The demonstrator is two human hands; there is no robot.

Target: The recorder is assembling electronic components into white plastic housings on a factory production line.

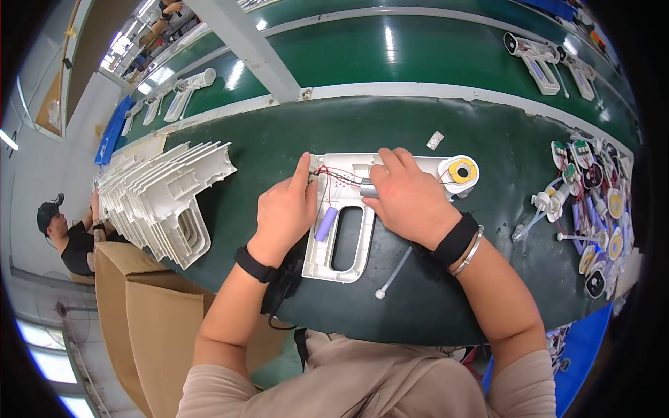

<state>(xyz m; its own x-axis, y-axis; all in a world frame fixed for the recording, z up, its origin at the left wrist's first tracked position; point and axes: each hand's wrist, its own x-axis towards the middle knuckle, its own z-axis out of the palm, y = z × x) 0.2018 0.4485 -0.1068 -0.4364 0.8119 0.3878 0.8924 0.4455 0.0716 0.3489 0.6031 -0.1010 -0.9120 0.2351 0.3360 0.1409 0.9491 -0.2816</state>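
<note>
You are in a factory assembly workshop: a long green belt (418,63) (open white devices (531,51) lie along it) runs beyond your table (261,132), which carries stacked white shells (157,202) and heaped wired parts (606,202).

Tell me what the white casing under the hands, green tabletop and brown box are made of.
White casing: probably plastic, smooth with raised edges. Green tabletop: maybe rubber or vinyl, slightly shiny, with a wavy edge. Brown box: likely cardboard, matte with folded flaps.

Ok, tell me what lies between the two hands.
In the head view, red and black wires cross the white casing between the left hand and the right hand, with a grey piece beside the latter; a purple cylinder lies lower.
</note>
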